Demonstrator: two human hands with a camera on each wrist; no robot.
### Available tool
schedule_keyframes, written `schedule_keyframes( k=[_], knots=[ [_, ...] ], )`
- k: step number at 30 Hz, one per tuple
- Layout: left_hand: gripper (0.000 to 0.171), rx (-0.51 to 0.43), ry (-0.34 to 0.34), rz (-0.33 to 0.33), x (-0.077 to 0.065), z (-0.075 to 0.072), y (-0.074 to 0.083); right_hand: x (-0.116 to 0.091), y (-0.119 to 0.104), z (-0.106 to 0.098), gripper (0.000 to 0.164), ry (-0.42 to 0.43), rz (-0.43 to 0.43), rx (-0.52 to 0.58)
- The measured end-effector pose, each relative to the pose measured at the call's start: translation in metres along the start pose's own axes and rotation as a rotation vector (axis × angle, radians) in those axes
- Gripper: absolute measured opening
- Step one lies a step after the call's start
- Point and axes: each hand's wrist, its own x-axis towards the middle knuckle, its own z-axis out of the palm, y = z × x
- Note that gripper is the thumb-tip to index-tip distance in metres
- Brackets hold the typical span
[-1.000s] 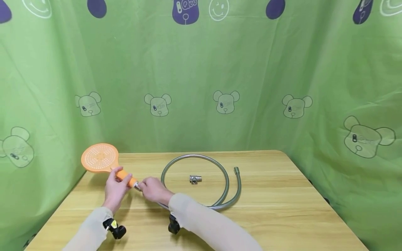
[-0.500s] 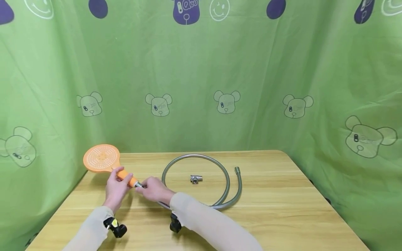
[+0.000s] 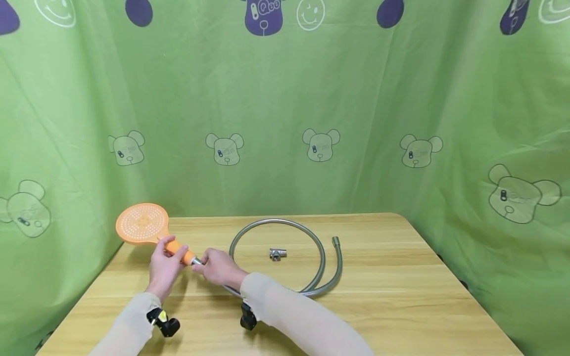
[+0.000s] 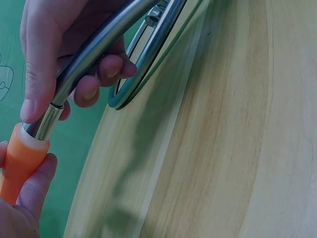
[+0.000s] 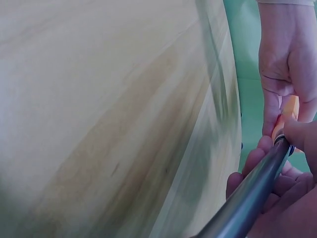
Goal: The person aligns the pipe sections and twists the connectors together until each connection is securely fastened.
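Observation:
My left hand (image 3: 164, 267) grips the orange handle of a round shower head (image 3: 141, 223), whose perforated face is turned up at the left of the head view. At the handle's end, my right hand (image 3: 219, 267) pinches the metal end fitting (image 4: 48, 122) of a grey shower hose (image 4: 94, 47). In the left wrist view the fitting meets the white collar of the orange handle. How far it is threaded on is hidden. The hose passes under the right palm in the right wrist view. Its remaining length loops on the table, with the free end (image 3: 336, 241) at the right.
A small metal tee valve (image 3: 277, 254) lies on the wooden table (image 3: 401, 296) inside the hose loop. Green patterned curtain (image 3: 276, 188) hangs behind the table and on both sides. Black wrist cameras (image 3: 164, 322) are strapped at the sleeves.
My right fingers have shifted and re-gripped around the hose fitting, baring a little more metal beside the handle. The left hand and shower head stay nearly in place. The valve has not moved.

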Motion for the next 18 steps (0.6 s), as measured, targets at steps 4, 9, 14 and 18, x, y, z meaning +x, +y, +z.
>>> schedule_keyframes(
  k=[4, 9, 14, 18],
  knots=[
    [0.058, -0.003, 0.007, 0.007, -0.0003, -0.0001, 0.0002, -0.0014, -0.0016, 0.0001, 0.027, 0.007, -0.018, -0.023],
    [0.057, 0.009, 0.008, 0.016, -0.0009, -0.0022, -0.0006, -0.0024, -0.0029, 0.0012, 0.036, -0.012, -0.035, -0.051],
    [0.058, 0.027, -0.003, 0.023, -0.0009, -0.0027, -0.0008, -0.0026, -0.0027, 0.0017, 0.039, -0.020, -0.034, -0.037],
    [0.060, 0.031, -0.009, 0.017, -0.0004, -0.0022, -0.0009, -0.0025, -0.0020, 0.0022, 0.034, -0.015, 0.010, 0.062]
  ],
)
